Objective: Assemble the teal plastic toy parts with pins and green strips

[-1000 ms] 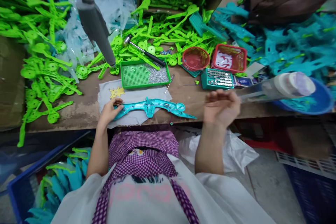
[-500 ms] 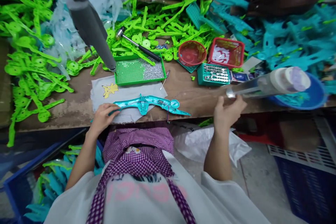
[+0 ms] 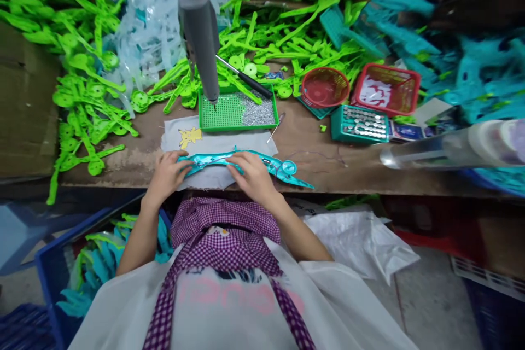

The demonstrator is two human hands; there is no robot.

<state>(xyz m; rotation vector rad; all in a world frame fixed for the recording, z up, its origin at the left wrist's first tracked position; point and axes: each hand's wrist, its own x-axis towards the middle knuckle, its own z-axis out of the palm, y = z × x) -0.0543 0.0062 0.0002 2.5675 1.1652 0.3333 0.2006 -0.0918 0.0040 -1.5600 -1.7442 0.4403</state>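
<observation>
A teal plastic toy bow (image 3: 283, 168) lies across a grey cloth (image 3: 213, 145) at the front edge of the wooden bench (image 3: 320, 153). My left hand (image 3: 167, 172) grips the bow's left limb, fingers curled over it. My right hand (image 3: 253, 174) lies on the bow's middle, fingers bent down on it. A grey hanging screwdriver (image 3: 200, 38) points down just behind, its tip over a green tray of small screws (image 3: 238, 109).
Heaps of green plastic parts (image 3: 82, 93) fill the left and back, teal parts (image 3: 471, 65) the right. A hammer (image 3: 246, 74), a red round basket (image 3: 325, 87), a red square basket (image 3: 385, 90), a teal tray of button cells (image 3: 360, 123) and a clear tube (image 3: 443, 147) stand around.
My right hand has come from the clear tube at the right to the bow's middle. The hanging screwdriver now sits further right, over the screw tray. The view has shifted.
</observation>
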